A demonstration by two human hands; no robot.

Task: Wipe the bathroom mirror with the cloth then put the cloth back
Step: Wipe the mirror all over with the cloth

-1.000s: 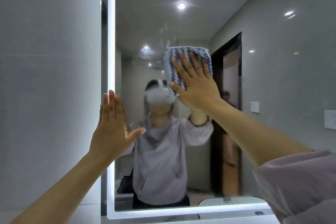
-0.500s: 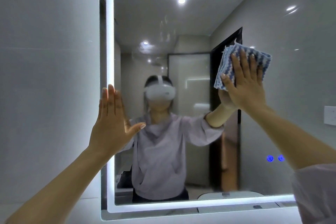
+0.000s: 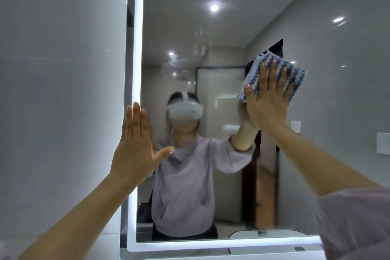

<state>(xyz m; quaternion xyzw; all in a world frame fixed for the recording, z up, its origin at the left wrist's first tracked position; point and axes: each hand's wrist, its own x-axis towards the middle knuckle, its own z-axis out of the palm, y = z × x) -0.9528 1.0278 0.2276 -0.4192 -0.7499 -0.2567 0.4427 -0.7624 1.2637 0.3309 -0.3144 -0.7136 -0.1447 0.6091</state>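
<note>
The bathroom mirror (image 3: 221, 27) fills the view, framed by a lit white strip along its left and bottom edges. A folded blue-and-white striped cloth (image 3: 294, 78) lies flat against the glass at upper right. My right hand (image 3: 267, 99) presses it there with its fingers spread over the cloth. My left hand (image 3: 136, 145) rests flat on the mirror's lit left edge, fingers up and thumb out, holding nothing. The glass reflects a person in a lilac top with a white headset.
A grey tiled wall (image 3: 59, 91) runs to the left of the mirror. A white wall switch (image 3: 383, 143) appears at the far right. The mirror's lit lower strip (image 3: 211, 245) sits just above the bottom of the view.
My right hand has slid the cloth rightward across the glass, from beside the reflected head to over the reflected dark doorway. My left hand has stayed on the left edge.
</note>
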